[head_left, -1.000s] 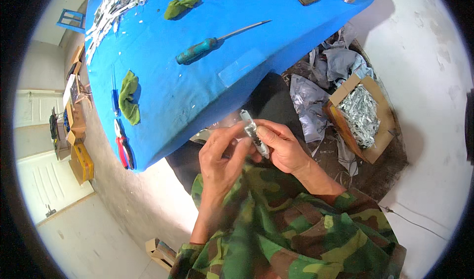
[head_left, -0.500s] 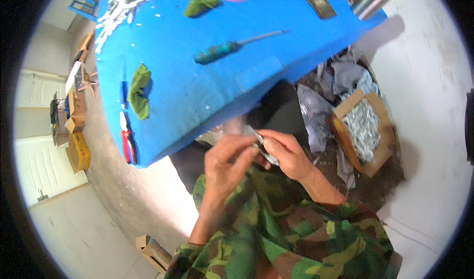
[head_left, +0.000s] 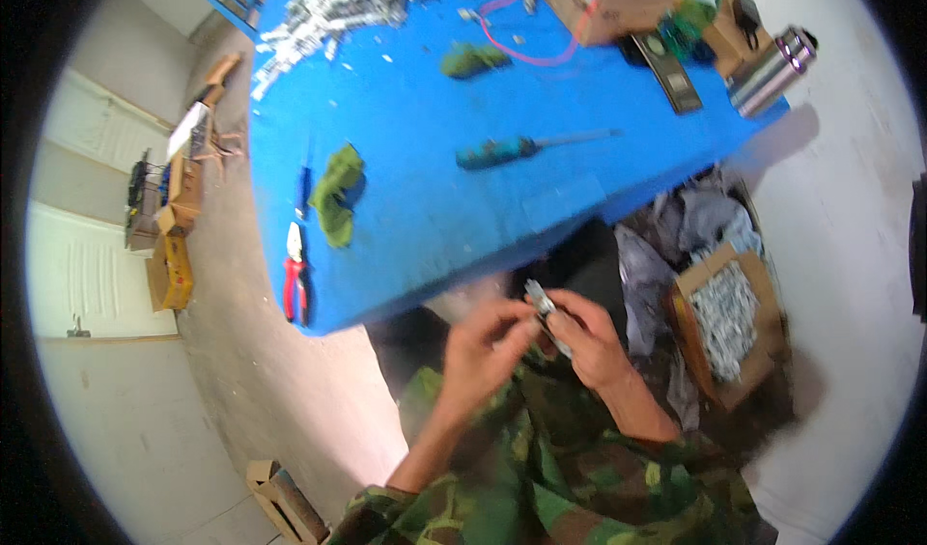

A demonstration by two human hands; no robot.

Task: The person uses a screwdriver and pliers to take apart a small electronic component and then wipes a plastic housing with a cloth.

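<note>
Over my lap, in front of the table edge, my right hand (head_left: 591, 344) grips a small silvery strip-shaped part (head_left: 540, 298) between thumb and fingers. One end of it pokes out past the fingertips, and its lower end shows below the thumb. My left hand (head_left: 486, 350) is closed in a pinch against the left side of this part; whether a separate small bit is between those fingertips is hidden. On the blue table (head_left: 415, 226) lie a teal-handled screwdriver (head_left: 497, 152), red-handled pliers (head_left: 295, 279), a thin blue-handled tool (head_left: 304, 190) and two green gloves or cloths (head_left: 336, 197) (head_left: 473, 59).
A pile of silvery strips (head_left: 352, 9) covers the table's far left. Far right stand a steel flask (head_left: 768, 77), a cardboard box (head_left: 603, 12) and a dark flat case (head_left: 668, 77). Right of my knees, an open carton (head_left: 724, 323) holds many silvery parts beside grey cloth (head_left: 715, 217).
The view has shifted, so the table appears further right and lower. Both hands stay together on the part, which now points up more steeply and shows more clearly.
</note>
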